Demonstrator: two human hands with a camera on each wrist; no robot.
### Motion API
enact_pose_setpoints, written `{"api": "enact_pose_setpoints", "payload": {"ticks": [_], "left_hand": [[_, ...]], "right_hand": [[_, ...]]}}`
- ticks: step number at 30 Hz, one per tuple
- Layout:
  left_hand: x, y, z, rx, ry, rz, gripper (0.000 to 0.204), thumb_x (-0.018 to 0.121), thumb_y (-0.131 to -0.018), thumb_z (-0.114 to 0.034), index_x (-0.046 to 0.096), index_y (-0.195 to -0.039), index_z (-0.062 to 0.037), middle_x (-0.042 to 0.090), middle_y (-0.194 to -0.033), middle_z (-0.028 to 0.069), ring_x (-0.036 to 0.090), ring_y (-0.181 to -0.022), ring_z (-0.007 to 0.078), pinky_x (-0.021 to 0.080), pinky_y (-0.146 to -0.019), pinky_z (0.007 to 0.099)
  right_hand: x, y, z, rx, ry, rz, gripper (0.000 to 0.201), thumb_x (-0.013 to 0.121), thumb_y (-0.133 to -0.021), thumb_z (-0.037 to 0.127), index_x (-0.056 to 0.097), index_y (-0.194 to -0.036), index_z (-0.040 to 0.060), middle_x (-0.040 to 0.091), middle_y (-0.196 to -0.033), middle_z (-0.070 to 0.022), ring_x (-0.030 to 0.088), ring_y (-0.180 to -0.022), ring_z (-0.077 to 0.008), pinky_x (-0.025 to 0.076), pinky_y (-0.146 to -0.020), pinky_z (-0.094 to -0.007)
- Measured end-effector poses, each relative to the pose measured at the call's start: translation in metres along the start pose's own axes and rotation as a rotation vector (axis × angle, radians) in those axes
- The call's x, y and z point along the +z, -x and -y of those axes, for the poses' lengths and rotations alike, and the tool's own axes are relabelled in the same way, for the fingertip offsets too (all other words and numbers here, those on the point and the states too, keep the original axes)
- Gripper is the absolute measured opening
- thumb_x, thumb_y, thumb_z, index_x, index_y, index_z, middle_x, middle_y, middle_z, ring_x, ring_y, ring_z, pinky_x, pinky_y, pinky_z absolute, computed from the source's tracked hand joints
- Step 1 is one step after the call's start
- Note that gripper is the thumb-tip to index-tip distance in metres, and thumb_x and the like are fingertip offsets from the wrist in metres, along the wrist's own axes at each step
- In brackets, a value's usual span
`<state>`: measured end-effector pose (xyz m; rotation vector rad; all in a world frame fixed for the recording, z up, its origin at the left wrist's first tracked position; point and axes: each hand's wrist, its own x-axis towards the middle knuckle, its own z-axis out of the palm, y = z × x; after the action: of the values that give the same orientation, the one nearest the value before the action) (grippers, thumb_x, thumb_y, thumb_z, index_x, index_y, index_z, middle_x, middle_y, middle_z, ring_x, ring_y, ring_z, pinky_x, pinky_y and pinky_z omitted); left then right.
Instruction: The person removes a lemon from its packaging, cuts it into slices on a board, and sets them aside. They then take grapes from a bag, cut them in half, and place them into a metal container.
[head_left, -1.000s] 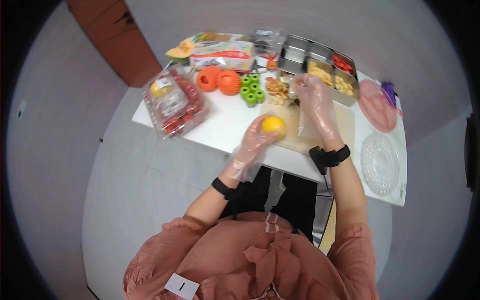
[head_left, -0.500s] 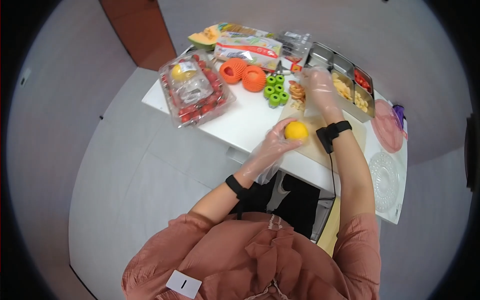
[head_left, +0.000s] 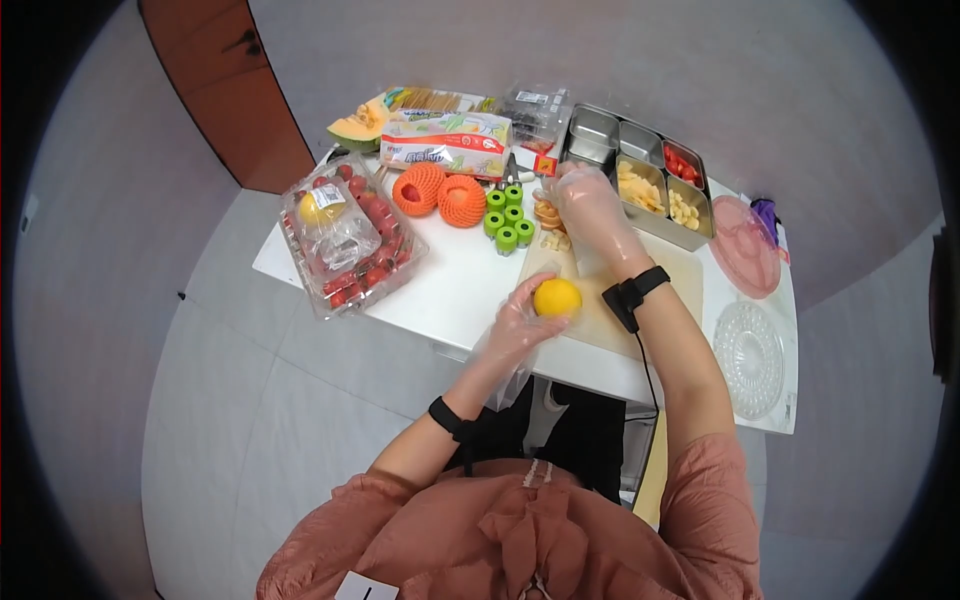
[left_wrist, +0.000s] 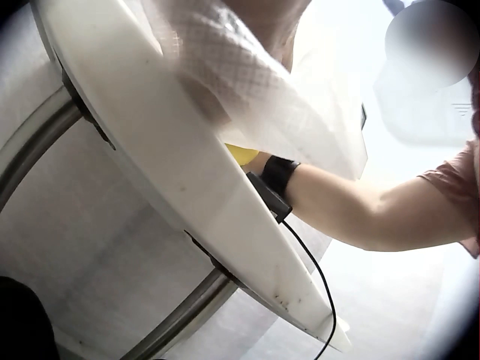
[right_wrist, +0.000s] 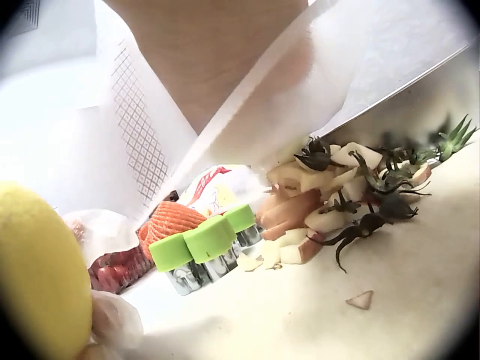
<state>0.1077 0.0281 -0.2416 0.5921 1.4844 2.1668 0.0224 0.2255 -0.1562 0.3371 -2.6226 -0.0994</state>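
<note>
My gloved left hand (head_left: 515, 325) holds a round yellow citrus fruit (head_left: 557, 297) over the front edge of the cutting board (head_left: 680, 275), thumb and fingers around its sides. The fruit (right_wrist: 37, 277) looms large at the left of the right wrist view; only a sliver of it (left_wrist: 241, 154) shows in the left wrist view. My gloved right hand (head_left: 600, 220) reaches over the back of the board, beside a heap of fruit peels and scraps (right_wrist: 296, 210) with dark green stems (right_wrist: 367, 225). Its fingertips are partly hidden, and I cannot tell whether they pinch anything.
Green-topped cutters (head_left: 507, 240) stand left of the board, near two fruits in orange foam nets (head_left: 462, 201). A plastic box of red fruit (head_left: 375, 285) sits left. Behind are a tissue pack (head_left: 445, 145) and a steel compartment tray (head_left: 690, 237); a pink plate (head_left: 745, 245) and glass plate (head_left: 750, 360) lie right.
My right hand stays at the back of the board, shifting slightly left over the scraps; the clear crumpled material at its fingertips earlier no longer shows. My left hand keeps holding the yellow fruit.
</note>
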Motion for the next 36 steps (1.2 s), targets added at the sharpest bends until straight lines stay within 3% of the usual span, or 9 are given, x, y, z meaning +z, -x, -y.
{"api": "enact_pose_setpoints", "payload": {"ticks": [3,5,11,18,23,27,29,32,36], "left_hand": [[0.000,0.001,-0.001,-0.011,-0.007,-0.007,0.067,0.080,-0.080,-0.002,0.052,-0.141,-0.0062,0.056,-0.130,0.0077,0.054,-0.119,0.0164,0.045,-0.101,0.0288],[0.001,0.000,-0.001,0.006,-0.009,-0.005,0.068,0.077,-0.083,0.003,0.046,-0.143,0.0004,0.057,-0.129,0.0088,0.058,-0.115,0.0160,0.048,-0.100,0.0290],[-0.002,-0.003,0.007,0.036,0.052,0.034,0.072,0.076,-0.082,0.005,0.042,-0.145,0.0018,0.056,-0.129,0.0090,0.057,-0.116,0.0161,0.048,-0.101,0.0295],[0.000,-0.002,0.010,0.041,0.051,0.028,0.072,0.075,-0.083,0.005,0.040,-0.146,0.0017,0.056,-0.129,0.0091,0.058,-0.117,0.0166,0.048,-0.101,0.0302],[0.001,-0.001,0.007,-0.003,0.023,-0.013,0.072,0.077,-0.081,0.005,0.045,-0.145,-0.0010,0.057,-0.130,0.0092,0.058,-0.117,0.0160,0.049,-0.100,0.0299],[-0.003,-0.004,0.016,0.031,-0.006,-0.004,0.072,0.079,-0.080,0.004,0.047,-0.144,-0.0019,0.057,-0.130,0.0092,0.058,-0.116,0.0158,0.049,-0.101,0.0299],[-0.005,-0.005,0.019,0.139,-0.123,-0.010,0.072,0.079,-0.079,0.004,0.047,-0.143,-0.0017,0.057,-0.130,0.0092,0.059,-0.116,0.0161,0.049,-0.101,0.0301],[-0.002,-0.005,0.022,0.125,0.069,0.011,0.073,0.080,-0.077,0.005,0.048,-0.142,-0.0015,0.058,-0.130,0.0091,0.059,-0.116,0.0170,0.048,-0.102,0.0311],[-0.005,-0.004,0.021,0.089,-0.017,-0.001,0.073,0.080,-0.077,0.007,0.048,-0.142,-0.0012,0.057,-0.130,0.0093,0.058,-0.116,0.0180,0.048,-0.103,0.0317]], "right_hand": [[0.007,0.001,-0.002,-0.115,-0.101,-0.178,0.016,0.066,-0.091,0.016,0.073,-0.096,0.0028,0.067,-0.084,-0.0168,0.066,-0.083,-0.0334,0.051,-0.077,-0.0419],[0.003,0.004,0.005,-0.016,-0.081,-0.129,0.014,0.064,-0.087,0.013,0.071,-0.098,0.0057,0.071,-0.093,-0.0129,0.067,-0.100,-0.0268,0.050,-0.090,-0.0391],[-0.019,0.003,0.021,-0.055,0.018,0.066,0.012,0.062,-0.087,0.011,0.068,-0.097,0.0071,0.070,-0.090,-0.0123,0.065,-0.099,-0.0266,0.045,-0.094,-0.0400],[-0.016,0.003,0.016,-0.073,-0.098,0.070,0.011,0.063,-0.082,0.011,0.071,-0.087,0.0068,0.069,-0.092,-0.0109,0.063,-0.102,-0.0253,0.044,-0.093,-0.0394],[-0.012,0.007,0.017,-0.049,-0.083,0.014,0.016,0.065,-0.082,0.011,0.073,-0.095,0.0066,0.067,-0.108,-0.0122,0.059,-0.108,-0.0304,0.044,-0.095,-0.0418],[-0.009,0.011,0.016,-0.014,-0.146,0.054,0.020,0.065,-0.084,0.011,0.074,-0.101,0.0058,0.066,-0.111,-0.0139,0.060,-0.109,-0.0306,0.045,-0.095,-0.0416],[-0.016,0.008,0.018,0.007,-0.113,-0.028,0.021,0.065,-0.086,0.012,0.075,-0.103,0.0051,0.068,-0.110,-0.0153,0.061,-0.106,-0.0325,0.049,-0.091,-0.0427],[-0.027,0.009,0.016,0.011,-0.181,-0.123,0.020,0.065,-0.087,0.012,0.076,-0.103,0.0062,0.069,-0.101,-0.0131,0.062,-0.101,-0.0304,0.050,-0.085,-0.0423],[-0.038,0.018,0.007,0.061,-0.289,-0.207,0.018,0.066,-0.084,0.008,0.077,-0.098,0.0047,0.071,-0.099,-0.0142,0.064,-0.096,-0.0316,0.051,-0.084,-0.0421]]}}
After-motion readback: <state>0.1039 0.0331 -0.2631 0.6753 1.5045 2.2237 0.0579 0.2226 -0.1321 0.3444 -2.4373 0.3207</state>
